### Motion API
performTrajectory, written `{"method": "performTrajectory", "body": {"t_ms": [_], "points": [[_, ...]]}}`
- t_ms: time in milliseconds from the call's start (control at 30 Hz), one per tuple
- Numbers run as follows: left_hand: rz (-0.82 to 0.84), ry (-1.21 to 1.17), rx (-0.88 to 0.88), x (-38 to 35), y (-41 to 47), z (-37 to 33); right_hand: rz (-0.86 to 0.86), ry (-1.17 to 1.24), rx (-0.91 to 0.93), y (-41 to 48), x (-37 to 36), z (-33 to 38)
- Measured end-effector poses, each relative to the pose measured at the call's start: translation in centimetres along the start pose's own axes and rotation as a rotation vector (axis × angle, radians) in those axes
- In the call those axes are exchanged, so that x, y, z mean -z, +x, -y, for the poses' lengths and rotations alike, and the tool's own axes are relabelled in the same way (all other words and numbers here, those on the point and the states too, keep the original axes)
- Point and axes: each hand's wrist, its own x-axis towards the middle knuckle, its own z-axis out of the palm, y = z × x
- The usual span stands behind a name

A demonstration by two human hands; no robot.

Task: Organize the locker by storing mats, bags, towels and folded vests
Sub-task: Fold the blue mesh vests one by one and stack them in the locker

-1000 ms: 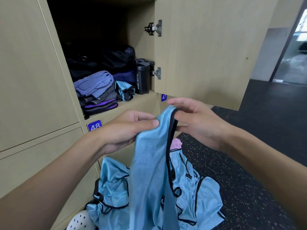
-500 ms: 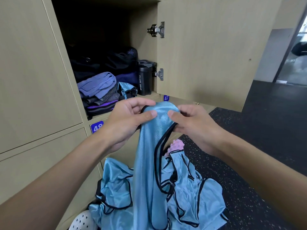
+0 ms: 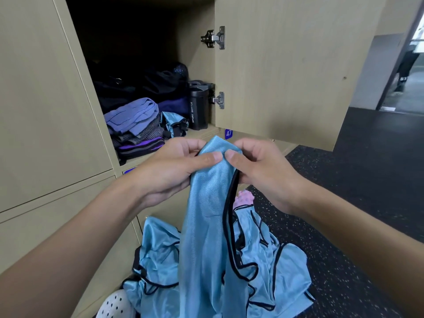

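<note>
A light blue vest with black trim (image 3: 206, 214) hangs from both my hands in front of the open locker (image 3: 137, 65). My left hand (image 3: 174, 168) and my right hand (image 3: 257, 166) pinch its top edge side by side, thumbs nearly touching. More blue vests (image 3: 263, 271) lie in a heap on the floor below. Inside the locker sit folded towels and clothes (image 3: 135, 125), a folded blue vest (image 3: 173, 123), dark bags (image 3: 142, 86) at the back and a black sport bottle (image 3: 198, 109).
The locker door (image 3: 286, 65) stands open to the right, above my right hand. Closed lockers (image 3: 46, 111) fill the left. A white perforated shoe (image 3: 114, 305) and a pink item (image 3: 245, 199) lie on the dark speckled floor (image 3: 355, 203). A doorway (image 3: 408, 65) opens at far right.
My hands have come closer together on the vest's top edge, bunching it between the thumbs. The vest's black-trimmed edge has shifted below my right hand.
</note>
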Motion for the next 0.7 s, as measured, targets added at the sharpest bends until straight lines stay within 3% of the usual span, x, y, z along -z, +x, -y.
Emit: {"method": "performTrajectory", "body": {"t_ms": [167, 367, 567, 700], "points": [[-0.18, -0.013, -0.165, -0.6, -0.1, -0.5, 0.007, 0.09, -0.038, 0.2, -0.6, -0.8], [-0.389, 0.232, -0.268, 0.1, 0.2, -0.2, 0.002, 0.066, -0.073, 0.4, -1.8, -1.4], [-0.281, 0.552, -0.223, 0.1, -0.6, -0.5, 0.004, 0.085, -0.032, 0.6, -2.6, -1.4], [-0.33, 0.532, -0.292, -0.3, -0.7, -0.8, 0.029, 0.054, -0.009, 0.7, -2.7, -1.8]]}}
